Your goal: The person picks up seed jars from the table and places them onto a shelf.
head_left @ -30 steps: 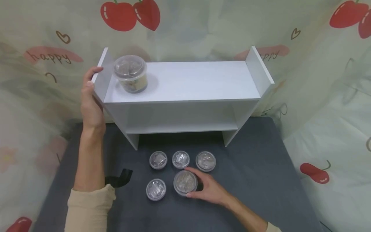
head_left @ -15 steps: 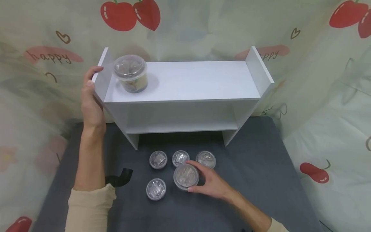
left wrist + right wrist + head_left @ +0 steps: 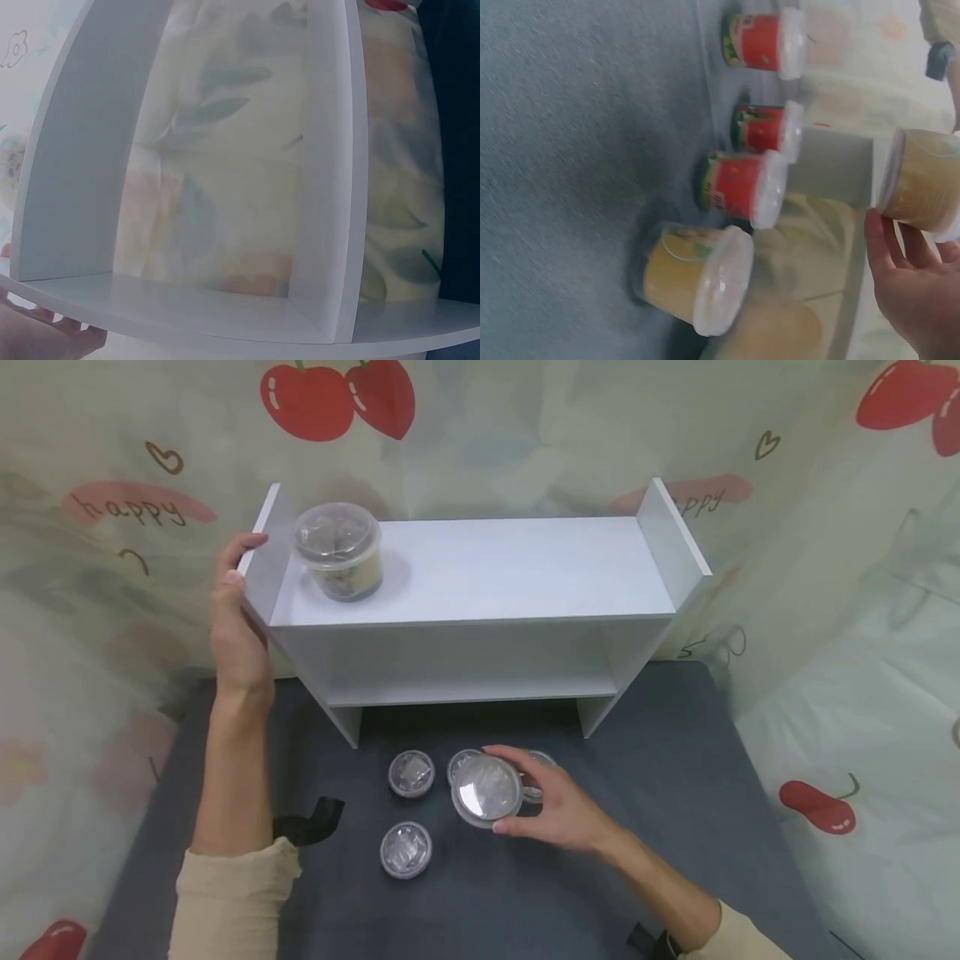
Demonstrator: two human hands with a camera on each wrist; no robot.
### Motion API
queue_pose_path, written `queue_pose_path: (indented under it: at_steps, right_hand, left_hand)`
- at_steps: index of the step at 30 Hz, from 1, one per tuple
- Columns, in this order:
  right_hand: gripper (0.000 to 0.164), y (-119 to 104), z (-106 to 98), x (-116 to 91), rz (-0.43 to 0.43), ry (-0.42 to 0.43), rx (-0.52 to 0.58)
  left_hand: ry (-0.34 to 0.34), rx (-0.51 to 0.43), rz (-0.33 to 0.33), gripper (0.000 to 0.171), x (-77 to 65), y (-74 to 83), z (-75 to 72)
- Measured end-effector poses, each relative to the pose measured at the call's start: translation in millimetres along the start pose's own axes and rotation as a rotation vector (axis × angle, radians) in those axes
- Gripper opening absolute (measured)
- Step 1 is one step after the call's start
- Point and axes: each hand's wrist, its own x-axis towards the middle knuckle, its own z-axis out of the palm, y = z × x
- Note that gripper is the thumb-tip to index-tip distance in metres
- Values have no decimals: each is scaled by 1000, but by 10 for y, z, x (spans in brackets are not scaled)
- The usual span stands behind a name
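Note:
My right hand (image 3: 558, 810) grips a lidded plastic tub (image 3: 487, 789) by its side, thumb and fingers around it. In the right wrist view this tub, tan with a clear lid, is raised above the table. My left hand (image 3: 238, 635) holds the left side panel of a white two-tier shelf (image 3: 487, 568), its fingers over the panel's edge. On the shelf's top board, at the left end, stands another lidded tub (image 3: 341, 552) with pale contents.
Red tubs (image 3: 739, 186) and a tan tub (image 3: 679, 274) stand on the dark table (image 3: 675, 827). In the head view, the held tub and right hand partly cover two of them. A printed curtain (image 3: 487, 443) hangs behind the shelf.
My right hand has lifted the tub off the table and moved it up and slightly forward, toward the shelf. My left hand has stayed on the shelf's side panel.

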Motion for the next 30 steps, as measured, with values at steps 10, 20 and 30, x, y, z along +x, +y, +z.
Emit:
queue_pose_path:
  at_steps: [10,20,30]
  right_hand:
    - [85,-174,-185,84,-93,-21,65]
    - [85,-443,-333,180,-116,-29,-31]
    - [86,-703,-555,301,-182,-76,10]
  left_hand:
    - [7,3,2,46,-6,-8,-11]
    - [0,25,10,46,-10,-11,-8]
    - [0,4,13,46,-9,-4,-2]
